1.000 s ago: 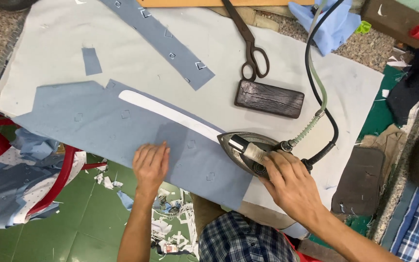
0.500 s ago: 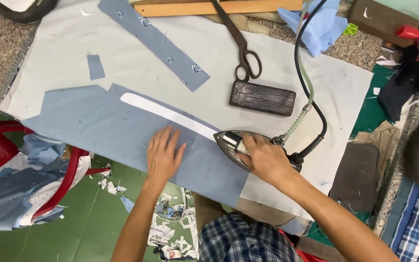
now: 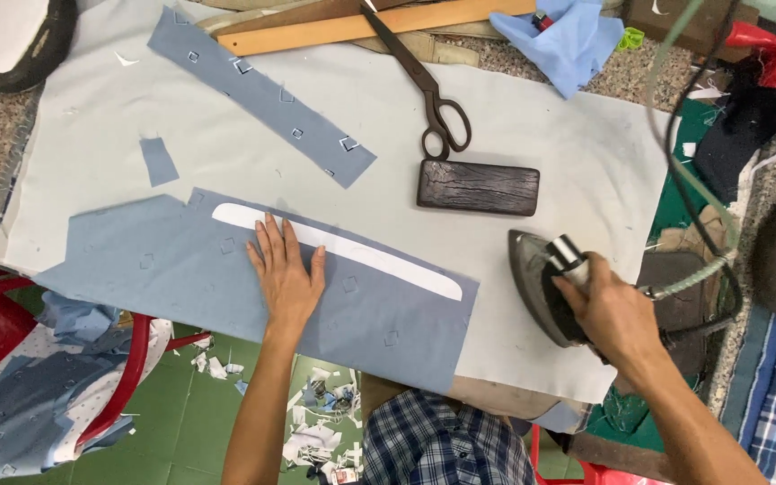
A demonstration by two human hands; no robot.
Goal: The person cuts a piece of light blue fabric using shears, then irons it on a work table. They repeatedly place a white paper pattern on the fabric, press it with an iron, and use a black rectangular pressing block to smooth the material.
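A large blue fabric piece (image 3: 181,269) lies on the pale padded table (image 3: 541,153), with a long curved white strip (image 3: 379,258) across it. My left hand (image 3: 286,274) presses flat on the fabric and the strip's left part, fingers spread. My right hand (image 3: 611,312) grips the handle of a steel iron (image 3: 539,287), tipped up off the fabric at the table's right side. The iron's hose and cable (image 3: 702,189) loop up to the right.
A dark wooden block (image 3: 479,187) and black shears (image 3: 424,94) lie beyond the fabric. A narrow blue strip (image 3: 258,94), a small blue scrap (image 3: 158,161) and a wooden ruler (image 3: 361,25) sit at the back. A red chair (image 3: 127,359) and paper scraps are below.
My right hand has lifted the iron off the white strip and carried it right, tilting it up. My left hand slid up onto the strip's left part.
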